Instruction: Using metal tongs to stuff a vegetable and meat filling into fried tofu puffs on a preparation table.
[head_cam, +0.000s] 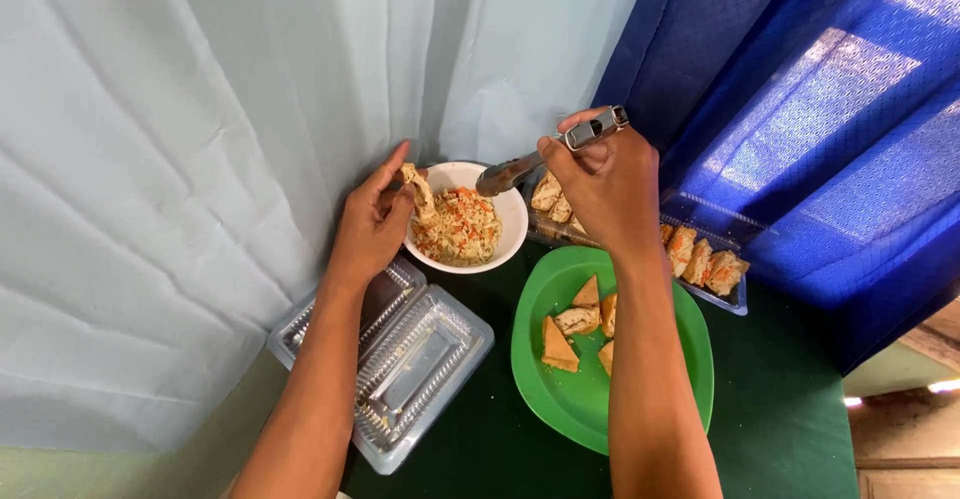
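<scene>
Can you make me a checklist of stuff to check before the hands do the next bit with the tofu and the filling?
1. Left hand holds a tofu piece over the white bowl: ok.
2. Right hand grips the metal tongs: ok.
3. Bowl has shredded filling left: ok.
4. Filling caught in the tongs' tips: cannot tell.
5. Green plate has room beside its tofu pieces: ok.
6. Clear empty tray sits clear of the bowl: ok.

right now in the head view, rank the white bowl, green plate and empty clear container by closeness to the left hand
1. white bowl, touching the left hand on its right
2. empty clear container, just below the hand
3. green plate, lower right, under the other arm
</scene>
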